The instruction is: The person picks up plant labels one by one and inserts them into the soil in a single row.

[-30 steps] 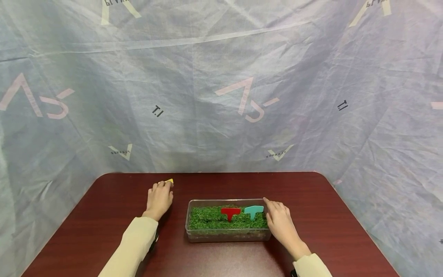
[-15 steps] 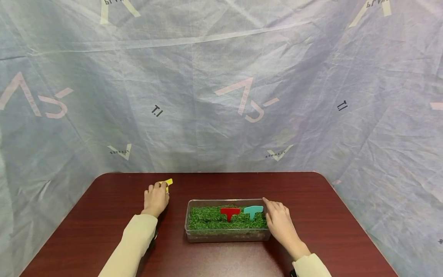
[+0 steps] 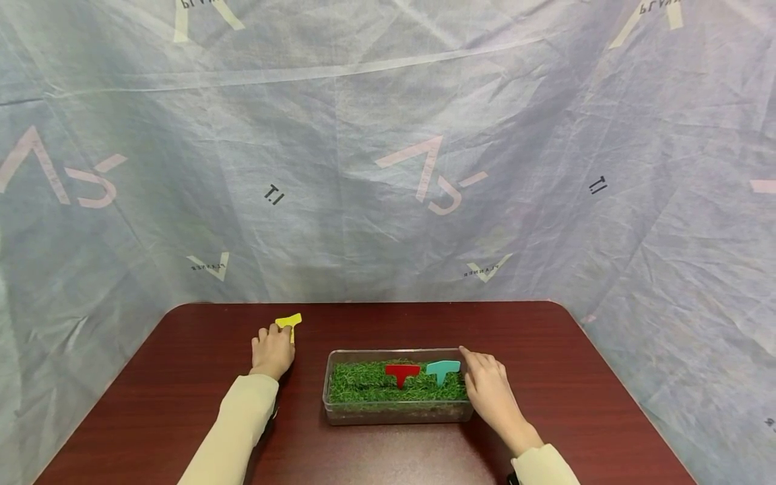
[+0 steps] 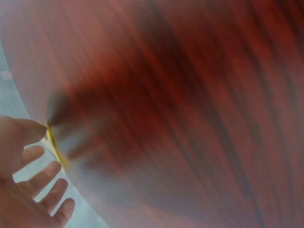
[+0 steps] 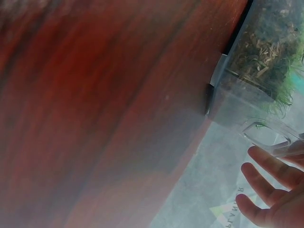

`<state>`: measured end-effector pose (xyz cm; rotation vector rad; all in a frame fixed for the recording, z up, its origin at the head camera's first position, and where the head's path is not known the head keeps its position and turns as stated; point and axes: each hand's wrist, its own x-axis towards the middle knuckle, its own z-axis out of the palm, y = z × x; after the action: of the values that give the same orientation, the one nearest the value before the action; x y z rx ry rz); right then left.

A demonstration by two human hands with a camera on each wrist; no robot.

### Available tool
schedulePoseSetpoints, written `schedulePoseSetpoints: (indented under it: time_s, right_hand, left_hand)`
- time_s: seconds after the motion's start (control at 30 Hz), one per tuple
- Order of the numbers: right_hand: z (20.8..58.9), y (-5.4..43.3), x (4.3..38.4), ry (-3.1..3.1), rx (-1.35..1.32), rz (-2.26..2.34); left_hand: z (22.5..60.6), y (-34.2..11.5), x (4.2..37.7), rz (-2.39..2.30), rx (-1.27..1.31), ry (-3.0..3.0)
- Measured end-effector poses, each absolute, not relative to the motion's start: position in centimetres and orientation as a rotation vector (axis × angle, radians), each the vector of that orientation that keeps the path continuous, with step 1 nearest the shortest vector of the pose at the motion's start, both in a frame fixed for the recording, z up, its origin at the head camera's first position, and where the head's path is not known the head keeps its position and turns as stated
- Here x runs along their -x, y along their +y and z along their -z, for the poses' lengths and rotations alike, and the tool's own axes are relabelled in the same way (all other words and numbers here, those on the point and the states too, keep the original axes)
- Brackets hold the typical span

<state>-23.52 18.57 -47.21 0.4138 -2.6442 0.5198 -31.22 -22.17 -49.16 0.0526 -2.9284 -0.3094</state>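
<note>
In the head view my left hand (image 3: 273,353) pinches the stem of a yellow T-shaped plant label (image 3: 289,319) at the back left of the table. The left wrist view shows the yellow label (image 4: 57,151) almost edge-on, with the thumb tip at one end. A clear plastic box (image 3: 397,413) filled with green grass sits in front of me. My right hand (image 3: 492,389) rests on the box's right end, its fingers extended, the index finger at the far corner. In the grass stand a red T-shaped label (image 3: 403,372) and a turquoise one (image 3: 442,368).
A dark red wooden table (image 3: 388,455) with rounded far corners carries everything. Pale printed cloth (image 3: 339,168) hangs behind it and on both sides. In the right wrist view a clear loop-shaped handle (image 5: 266,135) juts from the box's end.
My left hand has drawn back slightly toward me, and more of the yellow label shows, including its stem. My right hand and the box have stayed where they were.
</note>
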Motion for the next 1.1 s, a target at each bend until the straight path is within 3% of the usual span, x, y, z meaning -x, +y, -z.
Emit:
schedulePoseSetpoints:
  time_s: [1.1]
  right_hand:
    - [47.30,18.67,23.56,-2.638,-0.425,-0.506]
  left_hand:
    - [49.35,-22.18,30.40,0.279,0.065,-2.906]
